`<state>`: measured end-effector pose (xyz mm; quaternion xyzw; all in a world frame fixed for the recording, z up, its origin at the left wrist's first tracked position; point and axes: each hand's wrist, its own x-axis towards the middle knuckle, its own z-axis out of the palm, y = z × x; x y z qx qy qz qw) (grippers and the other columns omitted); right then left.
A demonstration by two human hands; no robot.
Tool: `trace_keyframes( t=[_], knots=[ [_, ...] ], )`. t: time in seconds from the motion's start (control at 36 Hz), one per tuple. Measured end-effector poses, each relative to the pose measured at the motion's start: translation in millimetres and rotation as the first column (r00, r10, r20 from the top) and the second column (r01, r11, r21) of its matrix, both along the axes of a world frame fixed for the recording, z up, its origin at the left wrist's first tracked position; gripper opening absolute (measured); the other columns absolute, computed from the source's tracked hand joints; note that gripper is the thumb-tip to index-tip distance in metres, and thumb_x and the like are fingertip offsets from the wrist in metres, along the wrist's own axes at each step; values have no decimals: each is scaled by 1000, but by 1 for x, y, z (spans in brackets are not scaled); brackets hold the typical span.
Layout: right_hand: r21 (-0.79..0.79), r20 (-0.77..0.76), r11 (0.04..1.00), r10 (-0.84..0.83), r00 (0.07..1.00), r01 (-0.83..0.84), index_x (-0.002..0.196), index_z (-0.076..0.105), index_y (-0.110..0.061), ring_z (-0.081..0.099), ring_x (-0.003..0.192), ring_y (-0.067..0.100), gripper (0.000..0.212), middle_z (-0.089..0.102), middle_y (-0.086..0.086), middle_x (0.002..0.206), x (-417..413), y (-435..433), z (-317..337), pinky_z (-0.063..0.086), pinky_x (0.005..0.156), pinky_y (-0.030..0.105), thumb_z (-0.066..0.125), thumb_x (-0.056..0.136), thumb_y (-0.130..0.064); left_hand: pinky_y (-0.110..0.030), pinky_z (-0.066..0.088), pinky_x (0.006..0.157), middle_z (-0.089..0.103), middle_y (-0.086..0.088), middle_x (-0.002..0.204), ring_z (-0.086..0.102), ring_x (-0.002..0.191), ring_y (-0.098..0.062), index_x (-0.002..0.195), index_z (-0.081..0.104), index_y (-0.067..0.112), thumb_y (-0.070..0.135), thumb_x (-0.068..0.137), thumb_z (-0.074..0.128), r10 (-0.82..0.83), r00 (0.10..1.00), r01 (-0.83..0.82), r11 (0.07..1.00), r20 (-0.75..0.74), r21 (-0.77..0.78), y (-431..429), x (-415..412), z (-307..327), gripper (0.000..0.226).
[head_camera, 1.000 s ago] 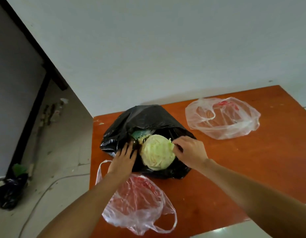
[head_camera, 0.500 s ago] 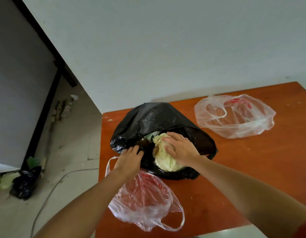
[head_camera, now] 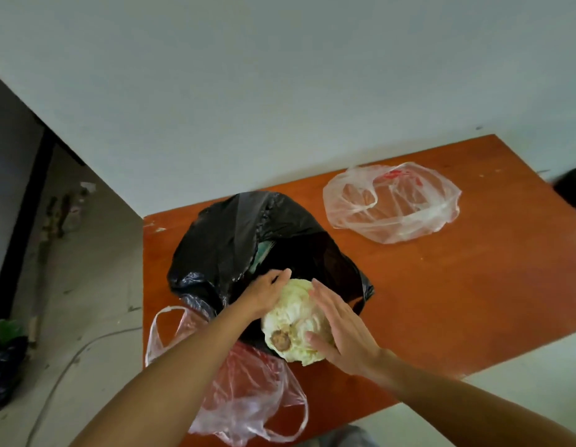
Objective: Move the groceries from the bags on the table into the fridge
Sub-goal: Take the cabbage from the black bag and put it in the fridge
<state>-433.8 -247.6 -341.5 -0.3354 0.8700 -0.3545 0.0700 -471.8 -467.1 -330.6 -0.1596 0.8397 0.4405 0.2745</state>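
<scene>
A pale green cabbage with a brown stem end facing me sits at the mouth of the open black bag on the orange table. My left hand curls over the cabbage's upper left side. My right hand presses flat against its right side, fingers straight. Deeper inside the black bag a bit of a green item shows.
A clear plastic bag with red print lies at the table's near left corner, under my left forearm. A second clear bag lies at the back right. On the floor to the left are a dark bag and a cable.
Both hands have closed in on the cabbage and drawn it toward me to the bag's mouth, turning its stem end up. My left hand moved from the bag's edge onto the cabbage.
</scene>
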Motion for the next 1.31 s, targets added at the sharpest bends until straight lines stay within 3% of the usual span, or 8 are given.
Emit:
trace_keyframes(
  t=[0.17, 0.31, 0.42, 0.61, 0.69, 1.08, 1.22, 1.31],
  knots=[
    [26, 313, 944, -319, 894, 328, 151, 19, -37, 33, 138, 5, 73, 27, -13, 155, 11, -2, -6, 40, 109, 41, 26, 91, -76, -47, 34, 112, 51, 1, 143, 46, 132, -22, 138, 53, 26, 86, 74, 28, 100, 994, -103, 990, 35, 96, 11, 20, -11, 91],
    [78, 425, 911, -398, 813, 405, 151, 16, -41, 13, 148, 7, 83, 17, -10, 161, 21, -21, -10, 23, 118, 44, 16, 82, -87, -49, 43, 102, 65, 1, 117, 59, 112, -21, 109, 63, 31, 82, 75, 32, 120, 993, -122, 988, 21, 95, 10, 30, -13, 69],
    [100, 411, 896, -434, 802, 434, 151, 16, -41, 5, 149, 9, 83, 15, -6, 162, 24, -29, -15, 14, 120, 43, 15, 82, -87, -44, 46, 99, 64, 8, 114, 60, 108, -14, 116, 62, 35, 76, 85, 29, 158, 987, -155, 983, -26, 98, 18, 42, -9, 61],
    [2, 290, 850, -504, 813, 526, 145, 39, -27, 31, 139, 12, 81, 39, -6, 149, 34, -34, -8, 19, 115, 29, 15, 88, -79, -28, 47, 70, 66, 3, 88, 64, 81, -12, 105, 62, 29, 56, 99, 31, 232, 958, -225, 973, -168, 58, 32, 63, -7, 42],
    [-64, 204, 824, -541, 816, 562, 141, 45, -23, 36, 135, 12, 79, 44, -4, 145, 43, -37, 1, 15, 111, 20, 17, 91, -76, -38, 54, 78, 68, 5, 91, 65, 84, -13, 113, 62, 30, 62, 93, 31, 224, 945, -216, 975, -240, 59, 32, 70, 1, 48],
    [-340, -178, 755, -637, 750, 561, 140, 46, -20, 37, 138, 23, 63, 37, 5, 153, 45, -14, 120, 43, 103, 46, 31, 97, -64, -44, 48, 95, 60, 8, 122, 57, 111, -10, 129, 54, 26, 60, 95, 28, 90, 684, 52, 984, -724, 172, 58, 59, 116, 55],
    [-394, -322, 732, -676, 662, 556, 139, 46, -18, 38, 137, 24, 61, 36, 4, 153, 47, 32, 169, 46, 100, 48, 33, 97, -62, -5, 40, 88, 57, 11, 127, 52, 109, 12, 135, 52, 17, 49, 97, 33, 75, 553, 183, 961, -830, 209, 104, 57, 168, 53],
    [-419, -379, 704, -709, 595, 573, 140, 44, -19, 35, 140, 23, 63, 33, 2, 155, 57, 69, 194, 41, 105, 44, 33, 96, -63, -5, 37, 90, 56, 15, 125, 49, 111, 11, 132, 52, 23, 50, 98, 32, 43, 476, 268, 944, -878, 192, 141, 60, 194, 48]
  ],
)
